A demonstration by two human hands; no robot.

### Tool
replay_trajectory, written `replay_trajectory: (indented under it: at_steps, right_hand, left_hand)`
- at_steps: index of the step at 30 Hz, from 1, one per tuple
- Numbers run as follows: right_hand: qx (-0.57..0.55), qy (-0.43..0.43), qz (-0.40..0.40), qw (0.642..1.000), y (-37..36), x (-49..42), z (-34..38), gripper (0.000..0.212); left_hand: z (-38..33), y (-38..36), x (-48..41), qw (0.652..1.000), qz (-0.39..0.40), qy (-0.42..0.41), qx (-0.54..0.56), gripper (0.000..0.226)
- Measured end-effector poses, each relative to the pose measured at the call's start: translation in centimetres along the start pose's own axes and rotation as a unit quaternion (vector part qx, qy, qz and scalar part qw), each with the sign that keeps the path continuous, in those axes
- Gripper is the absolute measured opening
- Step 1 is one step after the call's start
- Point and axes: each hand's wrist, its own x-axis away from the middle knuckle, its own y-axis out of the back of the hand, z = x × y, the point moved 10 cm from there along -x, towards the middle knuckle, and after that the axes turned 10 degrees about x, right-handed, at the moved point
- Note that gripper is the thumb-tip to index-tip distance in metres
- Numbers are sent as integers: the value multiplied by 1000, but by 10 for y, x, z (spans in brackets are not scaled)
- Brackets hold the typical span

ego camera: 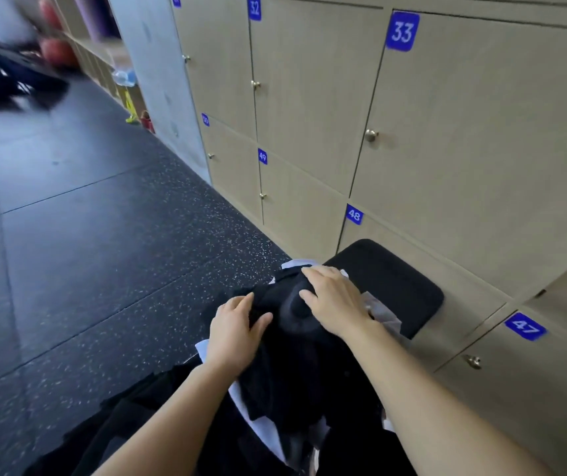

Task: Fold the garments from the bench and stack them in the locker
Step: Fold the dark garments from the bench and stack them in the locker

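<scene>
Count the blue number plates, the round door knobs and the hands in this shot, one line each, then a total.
Blue number plates: 7, one cut off at the top edge
Round door knobs: 6
Hands: 2, left hand and right hand
Total: 15

Matt black cloth garment [296,355]; wood-look lockers [464,132]

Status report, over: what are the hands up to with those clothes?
Left hand grips black garment. Right hand presses on it. Pile on bench; locker 48 door shut.
</scene>
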Motion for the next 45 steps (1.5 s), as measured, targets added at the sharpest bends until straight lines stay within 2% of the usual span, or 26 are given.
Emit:
replay_trajectory:
  at_steps: [6,10,15,18,21,24,28,30,32,34,36,39,42,45]
  right_hand:
    - [70,41,76,994,-42,-26,20,35]
    - [123,39,66,989,-50,-29,23,34]
    - [97,-10,18,995,-33,-29,16,34]
    - [51,-57,0,997,-12,-23,1,13]
    - [-63,-105,5,992,8,-6,-21,23]
    - [-243,-134,8,961,34,18,-43,16]
    - [-368,-134,-43,919,99,60,-63,37]
    - [-427,-130,-70,892,136,81,-71,29]
    - [-473,-128,-101,866,172,101,-80,12]
    - [-509,-126,-139,840,208,121,-90,5]
    - [-526,-120,-181,822,244,139,-100,7]
    - [-539,-105,-236,801,292,159,-114,4]
    - [-549,-83,-273,785,330,174,-130,5]
    - [-532,-56,-246,808,350,181,-149,12]
  left_hand:
    - [30,-16,-15,992,31,83,-92,74]
    - [38,-12,-17,988,3,97,-123,59]
    - [36,10,-21,992,-64,108,10,34]
    - [26,23,-19,990,-70,109,57,11]
    - [11,33,-16,974,-64,91,197,12]
    - [-29,47,-8,936,-43,45,346,10]
    - [-104,68,4,908,-1,-28,418,16]
    - [-144,77,11,892,23,-64,446,17]
    - [-188,86,20,872,45,-103,476,11]
    - [-231,96,31,846,65,-139,511,14]
    - [-272,100,41,819,106,-169,538,13]
    - [-319,86,60,818,200,-190,505,49]
    - [-354,66,79,821,231,-201,481,28]
    - [-386,69,87,806,183,-217,519,19]
